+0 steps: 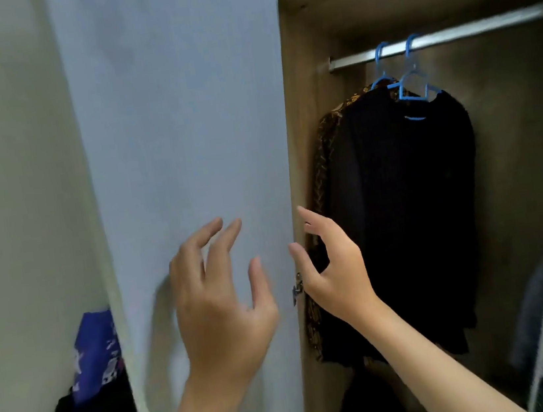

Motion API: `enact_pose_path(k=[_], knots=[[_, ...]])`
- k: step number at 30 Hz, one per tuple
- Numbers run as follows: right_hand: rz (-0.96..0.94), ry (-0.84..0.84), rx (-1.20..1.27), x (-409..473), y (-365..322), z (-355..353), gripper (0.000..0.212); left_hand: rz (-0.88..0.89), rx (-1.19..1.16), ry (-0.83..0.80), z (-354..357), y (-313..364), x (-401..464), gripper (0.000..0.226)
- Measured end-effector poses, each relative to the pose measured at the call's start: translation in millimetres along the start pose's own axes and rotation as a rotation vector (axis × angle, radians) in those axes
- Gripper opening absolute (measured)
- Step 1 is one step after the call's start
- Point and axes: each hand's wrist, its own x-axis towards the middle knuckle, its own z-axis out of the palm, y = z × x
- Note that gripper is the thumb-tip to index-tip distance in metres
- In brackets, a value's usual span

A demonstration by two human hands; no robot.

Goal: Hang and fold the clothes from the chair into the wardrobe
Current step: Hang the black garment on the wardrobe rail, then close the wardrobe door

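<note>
Your wardrobe fills the right of the frame, its blue door swung open mid-frame; that door could drift onto your fingers. Two dark garments hang centre-right, more clothes wait lower left. Left hand and right hand hover spread and empty.

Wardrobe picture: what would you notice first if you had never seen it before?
Probably the two bare hands in the middle: the left hand spread open before the pale blue door, the right hand at the door's edge, holding nothing. Next, the black garment on blue hangers from the silver rail inside the wardrobe, on the right. Low on the left, a blue and black bundle of clothes peeks out.
</note>
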Motion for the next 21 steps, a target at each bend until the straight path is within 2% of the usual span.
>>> enact_pose_path(k=[4,6,10,12,18,21], knots=[[-0.133,-0.116,0.158,-29.2,-54.3,30.8,0.048,-0.03,0.097,0.244,-60.0,-16.2,-35.6,0.035],[-0.17,-0.211,0.236,-38.7,-77.9,43.0,0.049,-0.098,0.113,0.277,-79.7,-28.5,-47.4,0.037],[-0.177,-0.364,0.273,-52.6,-102.9,54.1,0.054,-0.446,-0.288,0.011,-99.7,-38.8,-57.1,0.039],[-0.171,-0.423,0.261,-57.7,-108.6,55.4,0.056,-0.573,-0.434,-0.036,-104.0,-35.7,-60.7,0.043],[-0.111,-0.502,0.198,-61.5,-125.9,42.1,0.063,-0.697,-0.635,-0.051,-113.8,-23.8,-61.2,0.036],[-0.088,-0.457,0.155,-62.9,-130.3,25.1,0.059,-0.733,-0.727,-0.08,-112.2,-13.2,-67.9,0.027]])
